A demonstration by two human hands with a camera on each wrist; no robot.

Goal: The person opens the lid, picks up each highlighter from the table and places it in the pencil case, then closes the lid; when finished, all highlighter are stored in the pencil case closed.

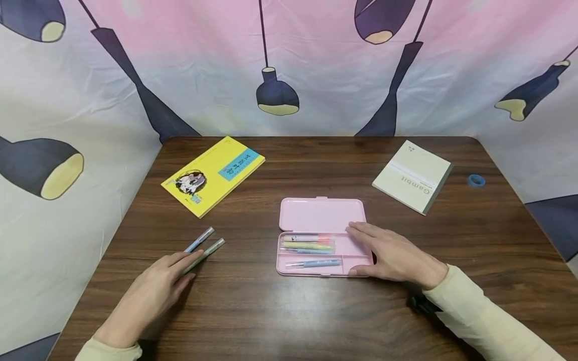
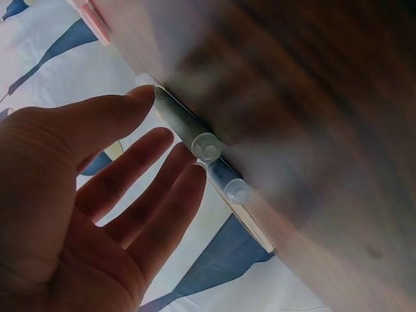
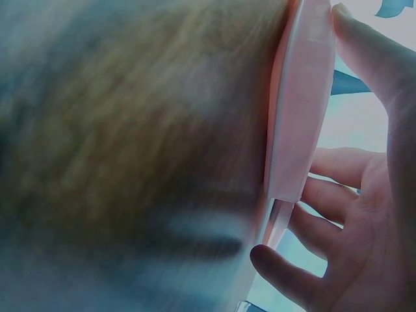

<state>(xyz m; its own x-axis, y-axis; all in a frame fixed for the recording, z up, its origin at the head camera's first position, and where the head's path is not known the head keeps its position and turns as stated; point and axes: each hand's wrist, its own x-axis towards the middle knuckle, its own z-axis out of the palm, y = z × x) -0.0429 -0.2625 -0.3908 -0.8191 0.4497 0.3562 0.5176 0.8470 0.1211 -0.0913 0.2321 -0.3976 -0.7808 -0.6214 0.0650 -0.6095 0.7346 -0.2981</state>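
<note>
My left hand point(image 1: 151, 291) pinches a green pen point(image 1: 209, 252) between thumb and fingers, low over the table's left side. A blue pen point(image 1: 198, 239) lies close beside it; the left wrist view shows the ends of the green pen point(image 2: 185, 123) and blue pen point(image 2: 223, 174). At the middle, a pink pencil case point(image 1: 322, 215) lies open, its lid folded back. Several pens and highlighters point(image 1: 308, 245) are in its long compartment, and a blue pen point(image 1: 316, 263) is in the front one. My right hand point(image 1: 399, 254) holds the case's right end, thumb at the front edge, fingers near the hinge.
A yellow book point(image 1: 212, 175) lies at the back left of the wooden table point(image 1: 271, 321). Toward the back right are a pale notebook point(image 1: 413, 175) and a blue roll of tape point(image 1: 476, 180). A lamp-patterned cloth point(image 1: 217, 65) hangs behind the table.
</note>
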